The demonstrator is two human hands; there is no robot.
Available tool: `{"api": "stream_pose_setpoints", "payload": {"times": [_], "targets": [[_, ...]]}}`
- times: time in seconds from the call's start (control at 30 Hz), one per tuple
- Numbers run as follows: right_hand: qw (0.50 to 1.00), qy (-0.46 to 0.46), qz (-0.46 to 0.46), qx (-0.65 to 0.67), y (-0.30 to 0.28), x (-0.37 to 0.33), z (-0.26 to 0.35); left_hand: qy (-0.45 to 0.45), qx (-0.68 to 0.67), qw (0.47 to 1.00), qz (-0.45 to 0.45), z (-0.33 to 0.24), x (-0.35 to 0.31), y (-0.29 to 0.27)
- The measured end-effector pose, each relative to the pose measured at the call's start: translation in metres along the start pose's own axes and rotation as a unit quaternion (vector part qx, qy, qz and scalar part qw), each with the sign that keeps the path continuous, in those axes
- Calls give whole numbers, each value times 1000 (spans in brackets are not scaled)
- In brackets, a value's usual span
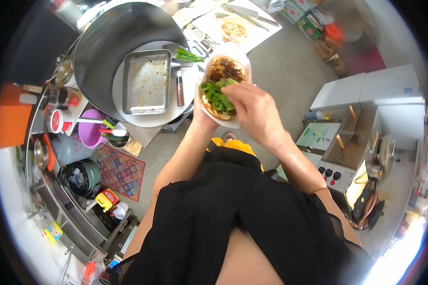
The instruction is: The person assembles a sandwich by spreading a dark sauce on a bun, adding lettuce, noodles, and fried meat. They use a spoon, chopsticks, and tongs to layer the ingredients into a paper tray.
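My left hand [204,119] holds a white paper wrapper [245,61] from below and from its left side. Inside the wrapper lies a browned flatbread [223,66], opened flat, with dark sauce on its upper half. Green lettuce [217,99] rests on the lower half of the bread. My right hand [259,111] reaches over from the right, fingers pinched together on the edge of the lettuce. Its fingertips cover part of the leaf and the bread.
A large round metal drum [97,52] holds a white round board [185,107] with a metal tray [147,80], green peppers [189,55] and a small sauce bottle [179,88]. Another bread [234,31] sits on a white cutting board [266,34]. A cooker [335,175] stands right.
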State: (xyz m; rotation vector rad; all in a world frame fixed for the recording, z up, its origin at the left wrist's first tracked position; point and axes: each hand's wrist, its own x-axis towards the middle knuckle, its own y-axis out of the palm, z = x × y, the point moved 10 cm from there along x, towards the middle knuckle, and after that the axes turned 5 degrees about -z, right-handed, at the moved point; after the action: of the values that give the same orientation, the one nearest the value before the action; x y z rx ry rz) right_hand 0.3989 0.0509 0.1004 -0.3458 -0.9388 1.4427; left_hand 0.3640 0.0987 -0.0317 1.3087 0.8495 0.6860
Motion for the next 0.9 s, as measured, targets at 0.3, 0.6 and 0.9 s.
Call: {"api": "stream_pose_setpoints", "payload": {"times": [0.3, 0.6, 0.9], "targets": [[993, -56, 104, -14, 39, 1, 27, 49, -11, 997, -53, -36, -27, -37], [976, -97, 52, 187, 63, 54, 67, 313, 89, 945, -41, -154, -174, -57], [905, -131, 238, 328, 310, 102, 250, 556, 33, 812, -177, -312, -384, -134]]}}
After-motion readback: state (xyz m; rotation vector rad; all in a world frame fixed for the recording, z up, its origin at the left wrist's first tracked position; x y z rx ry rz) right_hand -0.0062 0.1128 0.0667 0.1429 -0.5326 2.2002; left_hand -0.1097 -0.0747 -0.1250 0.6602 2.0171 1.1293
